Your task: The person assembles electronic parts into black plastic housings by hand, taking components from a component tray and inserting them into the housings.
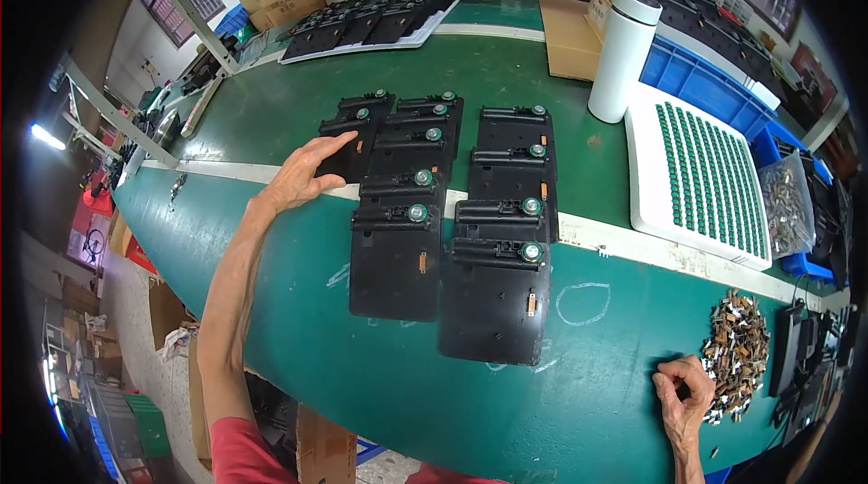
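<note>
resting on the green table (pixel 380 375), the right hand (pixel 684 394) curls loosely beside a pile of small metal clips (pixel 737 355) (whether it holds one, i cannot tell); farther off, the left hand (pixel 303 174) lies fingers-spread on overlapping black plastic panels (pixel 398 213).

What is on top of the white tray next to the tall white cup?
Rows of small green round parts fill the top of the white tray, beside the tall white cup. Whatever lies under the tray is hidden.

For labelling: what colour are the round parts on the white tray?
Green, in neat rows on the white tray; head view.
</note>
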Demonstrator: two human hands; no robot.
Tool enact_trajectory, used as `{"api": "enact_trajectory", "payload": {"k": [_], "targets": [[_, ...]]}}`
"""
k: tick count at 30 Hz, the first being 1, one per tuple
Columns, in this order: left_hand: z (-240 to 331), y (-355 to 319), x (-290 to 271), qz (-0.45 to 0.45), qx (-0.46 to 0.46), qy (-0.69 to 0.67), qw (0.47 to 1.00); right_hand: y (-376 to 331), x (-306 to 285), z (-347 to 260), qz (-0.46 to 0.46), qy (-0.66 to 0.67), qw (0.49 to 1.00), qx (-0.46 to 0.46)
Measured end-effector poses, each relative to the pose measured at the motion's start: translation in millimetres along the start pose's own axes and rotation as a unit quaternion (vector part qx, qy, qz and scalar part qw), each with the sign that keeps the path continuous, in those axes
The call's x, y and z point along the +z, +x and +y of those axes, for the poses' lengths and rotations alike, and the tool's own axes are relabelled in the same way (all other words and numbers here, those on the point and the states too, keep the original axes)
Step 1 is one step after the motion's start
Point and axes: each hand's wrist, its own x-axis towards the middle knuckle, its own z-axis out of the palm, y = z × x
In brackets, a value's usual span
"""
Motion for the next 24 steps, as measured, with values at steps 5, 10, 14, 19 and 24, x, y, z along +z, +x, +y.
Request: {"api": "enact_trajectory", "payload": {"k": [5, 10, 14, 19, 24], "targets": [[-3, 2, -1, 0.021, -0.015, -0.008, 1.0, 0, 0, -2, 0.001, 0.001, 1.0, 0.005], [-2, 5, -3, 0.08, -0.075, -0.028, 0.994, 1, 0, -5, 0.003, 0.004, 1.0, 0.003], [-2, 18, 8, 0.093, -0.071, -0.024, 0.993, -1, 0, -2, 0.008, 0.007, 1.0, 0.016], [-4, 29, 17, 0.109, -0.073, 0.008, 0.991, -1, 0, -3, 0.001, 0.007, 1.0, 0.02], [-5, 34, 24, 0.118, -0.05, 0.042, 0.991, -1, -1, -2, -0.002, 0.001, 1.0, 0.018]]}}
